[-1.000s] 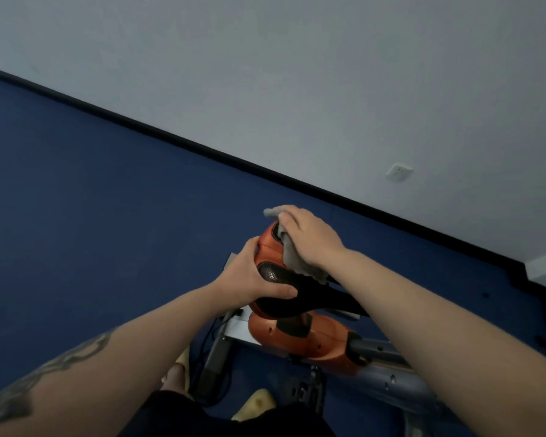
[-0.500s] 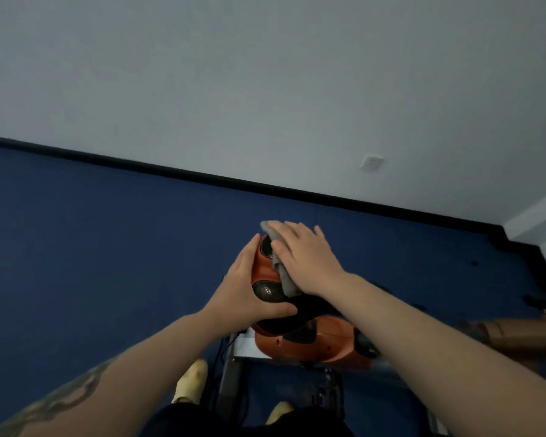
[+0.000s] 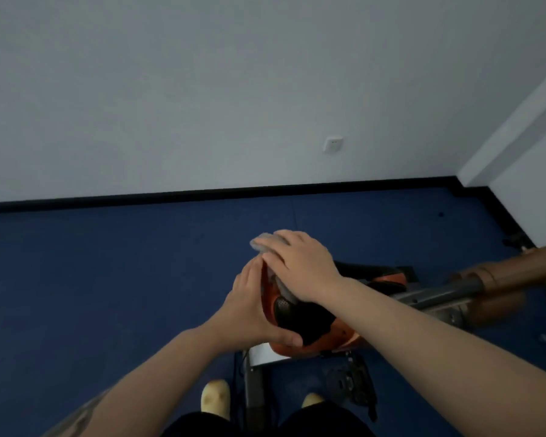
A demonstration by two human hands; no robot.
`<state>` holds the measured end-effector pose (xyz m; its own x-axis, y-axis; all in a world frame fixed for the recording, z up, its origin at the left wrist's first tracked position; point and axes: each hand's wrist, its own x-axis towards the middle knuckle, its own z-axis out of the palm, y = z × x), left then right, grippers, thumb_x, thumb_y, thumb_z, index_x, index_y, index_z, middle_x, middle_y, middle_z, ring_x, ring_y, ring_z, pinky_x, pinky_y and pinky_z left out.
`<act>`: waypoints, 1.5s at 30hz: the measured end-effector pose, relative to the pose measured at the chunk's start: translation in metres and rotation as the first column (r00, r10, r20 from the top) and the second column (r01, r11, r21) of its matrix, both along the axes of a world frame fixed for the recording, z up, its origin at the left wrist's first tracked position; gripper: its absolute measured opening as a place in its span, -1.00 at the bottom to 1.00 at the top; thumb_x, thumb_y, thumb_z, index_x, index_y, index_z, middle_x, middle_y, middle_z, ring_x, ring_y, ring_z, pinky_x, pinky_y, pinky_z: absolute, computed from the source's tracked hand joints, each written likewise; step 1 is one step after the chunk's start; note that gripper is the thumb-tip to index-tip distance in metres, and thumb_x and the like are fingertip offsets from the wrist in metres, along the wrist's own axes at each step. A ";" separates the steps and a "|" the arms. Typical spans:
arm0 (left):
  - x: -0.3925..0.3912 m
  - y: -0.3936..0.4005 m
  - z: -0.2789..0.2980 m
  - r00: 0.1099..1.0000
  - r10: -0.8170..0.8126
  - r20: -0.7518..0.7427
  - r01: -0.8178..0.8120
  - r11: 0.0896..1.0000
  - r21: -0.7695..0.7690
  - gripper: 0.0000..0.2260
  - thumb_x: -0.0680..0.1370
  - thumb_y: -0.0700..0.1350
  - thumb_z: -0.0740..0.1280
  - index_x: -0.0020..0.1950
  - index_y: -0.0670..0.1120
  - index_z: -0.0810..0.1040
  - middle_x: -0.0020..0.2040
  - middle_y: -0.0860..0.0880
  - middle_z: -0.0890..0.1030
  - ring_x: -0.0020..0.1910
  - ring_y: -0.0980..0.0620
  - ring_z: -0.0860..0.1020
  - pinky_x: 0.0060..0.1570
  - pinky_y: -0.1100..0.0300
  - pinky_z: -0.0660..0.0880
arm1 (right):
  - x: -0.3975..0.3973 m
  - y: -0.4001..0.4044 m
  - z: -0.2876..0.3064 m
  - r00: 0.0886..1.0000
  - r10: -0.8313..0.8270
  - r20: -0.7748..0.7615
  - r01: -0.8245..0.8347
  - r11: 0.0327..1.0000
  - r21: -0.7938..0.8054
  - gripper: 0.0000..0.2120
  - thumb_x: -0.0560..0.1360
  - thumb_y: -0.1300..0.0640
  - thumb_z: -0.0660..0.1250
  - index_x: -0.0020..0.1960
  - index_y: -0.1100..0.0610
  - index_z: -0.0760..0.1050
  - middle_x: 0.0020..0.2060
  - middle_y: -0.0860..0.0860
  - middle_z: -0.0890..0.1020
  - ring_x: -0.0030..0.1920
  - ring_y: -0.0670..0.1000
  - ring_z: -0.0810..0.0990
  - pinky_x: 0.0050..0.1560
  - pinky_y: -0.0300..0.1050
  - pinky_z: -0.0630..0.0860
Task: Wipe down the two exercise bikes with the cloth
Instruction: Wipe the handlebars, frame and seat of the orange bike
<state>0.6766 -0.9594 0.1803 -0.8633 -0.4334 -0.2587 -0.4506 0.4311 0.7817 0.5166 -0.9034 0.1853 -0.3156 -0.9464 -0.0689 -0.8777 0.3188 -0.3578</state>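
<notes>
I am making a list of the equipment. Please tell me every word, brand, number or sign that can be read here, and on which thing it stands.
None can be read.
Exercise bike: no visible label.
Wall socket: too small to tell.
Cloth: plain grey.

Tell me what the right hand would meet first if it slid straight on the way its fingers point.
Probably nothing soon. The right hand presses the grey cloth on the bike seat, fingers pointing up-left in the picture. Past the cloth's edge only blue floor shows, then the black baseboard; depth is unclear.
</notes>
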 end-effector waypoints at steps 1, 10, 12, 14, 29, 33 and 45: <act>0.004 -0.008 0.002 0.999 -0.037 -0.008 0.037 0.999 0.013 0.18 0.12 0.36 0.56 0.52 0.26 -0.12 0.45 0.38 0.00 0.47 0.25 0.03 0.46 0.09 0.21 | 0.004 0.010 -0.001 0.997 0.060 -0.051 -0.062 0.997 -0.050 -0.57 0.64 -0.15 -0.02 0.49 -0.21 0.23 0.45 -0.06 0.32 0.44 0.03 0.25 0.41 -0.01 0.19; -0.024 -0.029 0.008 0.975 -0.034 -0.218 0.001 0.989 -0.146 -0.64 0.62 0.06 0.22 0.42 0.15 0.33 0.34 0.22 0.38 0.35 0.24 0.26 0.38 0.22 0.23 | -0.025 0.075 -0.006 0.823 -0.473 -0.316 0.497 0.868 -0.005 -0.60 0.65 -0.11 -0.07 0.19 -0.09 0.52 0.10 -0.11 0.61 0.14 -0.01 0.48 0.28 -0.05 0.28; -0.045 -0.024 0.009 0.974 -0.055 -0.219 0.004 0.974 -0.227 -0.68 0.65 -0.06 0.19 0.42 0.00 0.39 0.35 0.08 0.44 0.35 0.14 0.30 0.38 0.21 0.21 | 0.004 0.057 -0.010 0.775 -0.555 -0.301 0.572 0.820 -0.040 -0.58 0.63 -0.10 -0.11 0.27 -0.11 0.46 0.20 -0.12 0.54 0.25 0.00 0.41 0.40 0.02 0.18; -0.066 -0.018 0.011 0.973 -0.100 -0.206 0.038 0.958 -0.284 -0.70 0.66 -0.10 0.15 0.40 -0.03 0.43 0.34 0.05 0.48 0.34 0.11 0.36 0.41 0.16 0.21 | 0.030 0.049 -0.013 0.810 -0.567 -0.150 0.556 0.823 -0.111 -0.52 0.63 -0.11 -0.13 0.46 -0.08 0.30 0.38 -0.09 0.42 0.42 0.00 0.28 0.49 0.08 0.07; -0.090 -0.013 -0.007 0.985 -0.165 -0.059 0.097 0.793 -0.601 -0.65 0.64 0.10 0.06 0.25 0.10 0.56 0.22 0.16 0.59 0.27 0.13 0.47 0.27 0.10 0.30 | 0.029 0.041 -0.032 0.223 -0.930 0.291 0.974 0.223 -0.032 -0.35 0.64 -0.14 -0.02 0.59 0.01 -0.26 0.53 0.06 -0.36 0.54 0.14 -0.28 0.51 0.07 -0.09; -0.090 -0.013 -0.007 0.982 -0.183 -0.052 0.115 0.791 -0.601 -0.65 0.63 0.10 0.05 0.27 0.10 0.55 0.23 0.15 0.57 0.28 0.12 0.45 0.28 0.08 0.29 | -0.015 0.039 -0.014 -0.026 -0.924 0.380 0.999 -0.014 0.034 -0.39 0.66 -0.13 -0.04 0.60 0.09 -0.15 0.57 0.14 -0.17 0.54 0.20 -0.07 0.49 0.08 0.06; -0.090 -0.015 -0.010 0.974 -0.216 -0.067 0.134 0.789 -0.600 -0.64 0.63 0.12 0.05 0.28 0.10 0.54 0.25 0.14 0.57 0.29 0.10 0.44 0.28 0.06 0.29 | -0.005 0.034 -0.010 -0.249 -0.712 0.657 0.963 -0.255 0.089 -0.38 0.67 -0.10 -0.02 0.59 0.10 -0.18 0.53 0.18 0.14 0.43 0.17 0.31 0.32 -0.01 0.31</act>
<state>0.5868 -0.9748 0.1704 -0.9461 -0.3039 0.1118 -0.2383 0.8872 0.3951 0.5114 -0.8690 0.1758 -0.8400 0.4206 -0.3429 0.4881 0.3094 -0.8161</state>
